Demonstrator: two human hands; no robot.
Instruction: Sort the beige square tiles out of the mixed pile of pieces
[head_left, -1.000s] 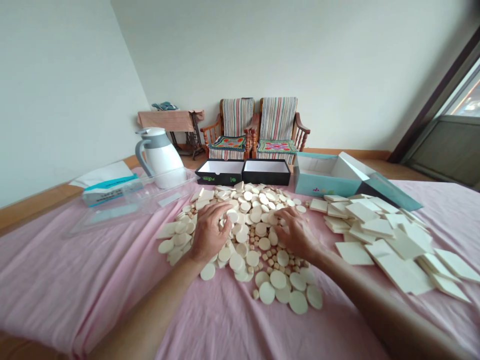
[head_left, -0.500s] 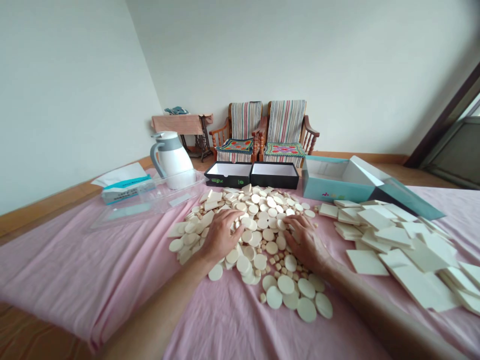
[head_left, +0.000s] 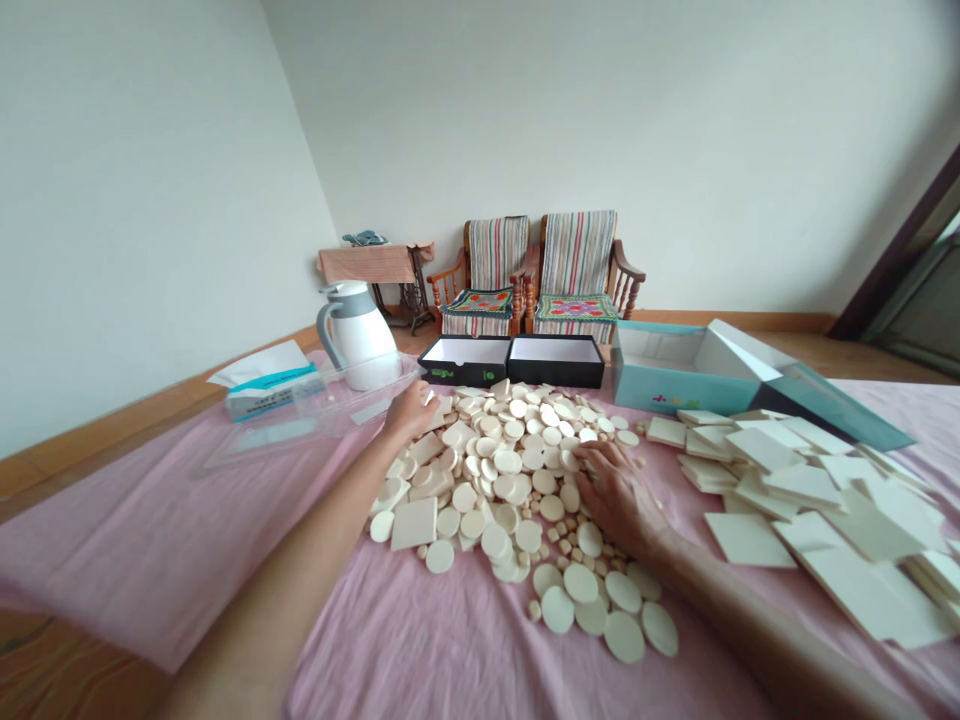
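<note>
From the head view, the left hand (head_left: 411, 412) curls at the far edge of the cream discs (head_left: 508, 461), any hold hidden. The right hand (head_left: 619, 497) lies spread open on them! Thin, stiff, light-looking pieces on a pink sheet (head_left: 150, 540), best pinched by the rim.

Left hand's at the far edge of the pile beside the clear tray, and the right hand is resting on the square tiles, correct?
No: the head view shows the right hand on the round discs, not the square tiles, which lie further right. The left hand is beside the clear tray, as you said.
</note>
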